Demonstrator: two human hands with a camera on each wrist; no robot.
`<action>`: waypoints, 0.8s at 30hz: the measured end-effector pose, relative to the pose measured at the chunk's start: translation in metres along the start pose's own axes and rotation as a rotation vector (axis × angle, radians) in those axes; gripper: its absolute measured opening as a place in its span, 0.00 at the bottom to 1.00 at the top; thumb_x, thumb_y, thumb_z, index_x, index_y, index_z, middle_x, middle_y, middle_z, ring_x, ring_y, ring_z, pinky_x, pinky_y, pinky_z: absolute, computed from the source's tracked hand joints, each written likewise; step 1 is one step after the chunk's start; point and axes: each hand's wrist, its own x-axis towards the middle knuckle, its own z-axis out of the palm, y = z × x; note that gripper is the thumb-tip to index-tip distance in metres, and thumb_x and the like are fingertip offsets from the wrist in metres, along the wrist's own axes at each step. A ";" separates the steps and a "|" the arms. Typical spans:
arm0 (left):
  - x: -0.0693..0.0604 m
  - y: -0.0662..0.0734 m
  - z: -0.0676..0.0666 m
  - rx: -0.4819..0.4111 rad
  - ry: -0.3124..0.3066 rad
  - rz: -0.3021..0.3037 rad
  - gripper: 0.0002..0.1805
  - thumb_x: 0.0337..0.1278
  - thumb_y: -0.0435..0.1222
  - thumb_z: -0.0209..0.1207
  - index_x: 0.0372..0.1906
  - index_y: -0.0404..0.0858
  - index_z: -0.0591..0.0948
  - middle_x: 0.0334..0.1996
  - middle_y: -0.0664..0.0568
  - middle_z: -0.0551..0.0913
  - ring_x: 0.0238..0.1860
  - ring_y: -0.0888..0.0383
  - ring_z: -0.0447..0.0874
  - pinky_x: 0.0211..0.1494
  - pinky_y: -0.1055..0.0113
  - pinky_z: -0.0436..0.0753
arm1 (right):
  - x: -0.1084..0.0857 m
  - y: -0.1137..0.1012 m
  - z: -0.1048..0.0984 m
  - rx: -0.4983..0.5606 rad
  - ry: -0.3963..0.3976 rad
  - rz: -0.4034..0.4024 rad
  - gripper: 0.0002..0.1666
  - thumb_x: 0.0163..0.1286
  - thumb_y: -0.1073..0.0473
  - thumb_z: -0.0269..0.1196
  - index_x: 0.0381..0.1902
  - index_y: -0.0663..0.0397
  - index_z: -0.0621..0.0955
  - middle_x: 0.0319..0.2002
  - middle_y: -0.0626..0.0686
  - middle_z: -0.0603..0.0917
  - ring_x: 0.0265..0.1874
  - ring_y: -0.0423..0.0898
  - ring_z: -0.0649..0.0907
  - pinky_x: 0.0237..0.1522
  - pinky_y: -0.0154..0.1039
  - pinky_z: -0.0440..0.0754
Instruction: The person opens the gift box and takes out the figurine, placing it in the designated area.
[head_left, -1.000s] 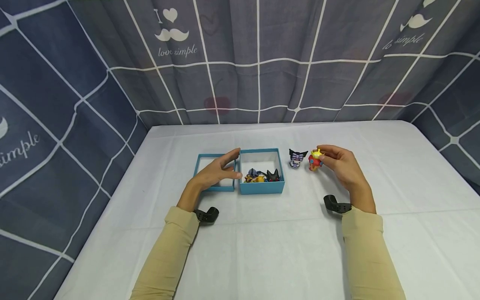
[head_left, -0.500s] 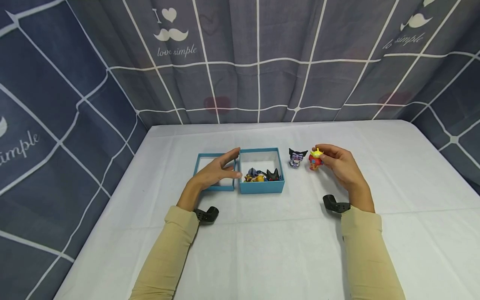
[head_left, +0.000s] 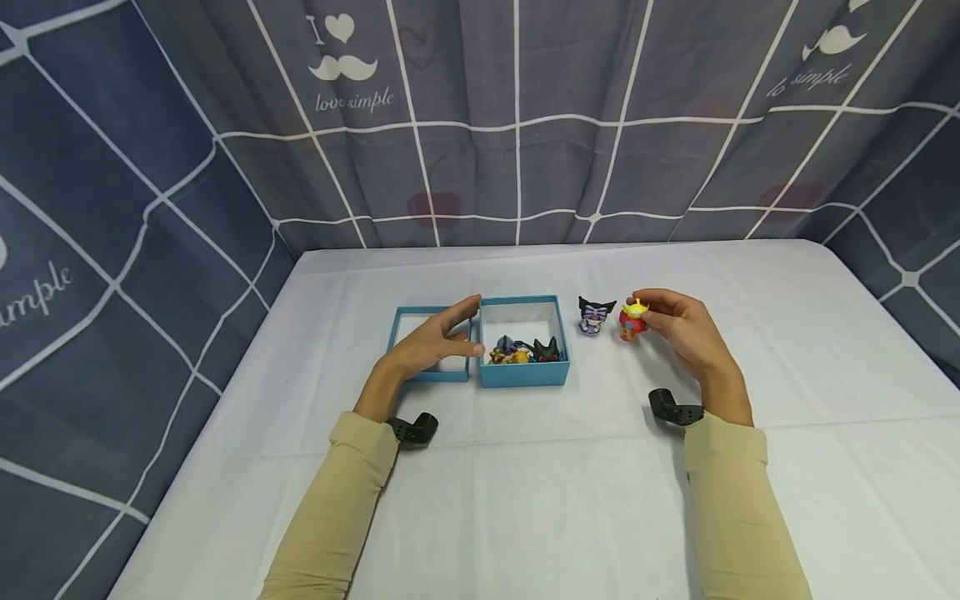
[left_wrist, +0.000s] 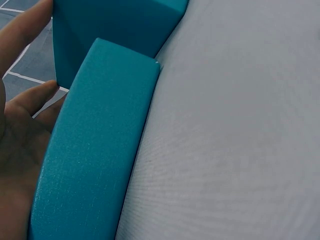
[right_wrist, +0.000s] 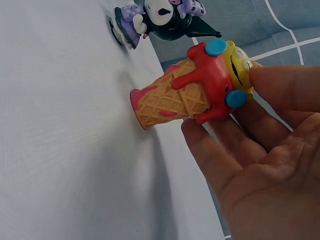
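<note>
My right hand [head_left: 686, 329] pinches a small figurine [right_wrist: 187, 87] between thumb and fingers. It has a waffle-cone base, a red melting body with blue dots and a yellow face. Its base is at or just above the white tabletop; whether it touches, I cannot tell. Left of it stands a black-and-purple figurine [head_left: 595, 317], upright with pointed ears. My left hand [head_left: 427, 346] reaches over a blue lid [head_left: 442, 377], its extended fingers and thumb touching the left wall of a blue box [head_left: 523, 376]. Several small figurines [head_left: 517, 356] lie inside that box, partly hidden by its front wall.
A white cloth [head_left: 570, 500] covers the table. Dark grey curtains with white grid lines [head_left: 465, 167] hang behind it and at both sides. The lid lies with its white inside up, right beside the box, partly covered by my left hand.
The cone figurine in my right hand has shifted very slightly to the right. My left hand, the box and the black-and-purple figurine have stayed in place.
</note>
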 end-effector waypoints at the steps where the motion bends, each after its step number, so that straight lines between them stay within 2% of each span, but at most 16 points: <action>1: 0.000 0.000 0.000 -0.002 -0.002 0.002 0.48 0.61 0.38 0.66 0.80 0.51 0.52 0.78 0.55 0.50 0.75 0.45 0.51 0.74 0.53 0.58 | 0.000 0.000 0.000 -0.006 0.004 0.000 0.20 0.72 0.73 0.54 0.60 0.78 0.71 0.46 0.45 0.82 0.45 0.38 0.81 0.47 0.25 0.79; 4: 0.000 -0.001 0.000 -0.004 -0.005 0.000 0.48 0.61 0.38 0.66 0.80 0.50 0.51 0.78 0.55 0.50 0.75 0.45 0.51 0.74 0.53 0.58 | -0.001 -0.002 0.000 -0.041 0.025 0.006 0.20 0.71 0.73 0.55 0.59 0.79 0.72 0.46 0.45 0.82 0.44 0.38 0.80 0.47 0.25 0.79; 11: 0.001 -0.003 -0.001 -0.001 -0.004 -0.005 0.49 0.60 0.41 0.67 0.80 0.50 0.51 0.78 0.56 0.50 0.75 0.44 0.51 0.74 0.52 0.59 | -0.002 -0.005 0.001 -0.200 0.072 0.037 0.22 0.72 0.68 0.57 0.60 0.74 0.74 0.47 0.46 0.82 0.45 0.37 0.79 0.48 0.26 0.77; 19: 0.000 -0.001 0.000 -0.006 -0.007 -0.005 0.48 0.62 0.38 0.66 0.80 0.50 0.51 0.78 0.56 0.49 0.75 0.44 0.50 0.74 0.51 0.58 | -0.001 -0.011 0.000 -0.209 0.143 0.006 0.21 0.74 0.63 0.58 0.59 0.73 0.76 0.48 0.46 0.85 0.51 0.42 0.78 0.52 0.26 0.73; 24: 0.000 -0.001 0.001 -0.008 -0.006 -0.006 0.47 0.62 0.37 0.65 0.79 0.52 0.51 0.78 0.54 0.49 0.76 0.44 0.49 0.74 0.50 0.57 | -0.005 -0.028 0.003 -0.246 0.213 -0.021 0.21 0.72 0.62 0.60 0.58 0.69 0.78 0.46 0.41 0.85 0.53 0.41 0.78 0.57 0.36 0.71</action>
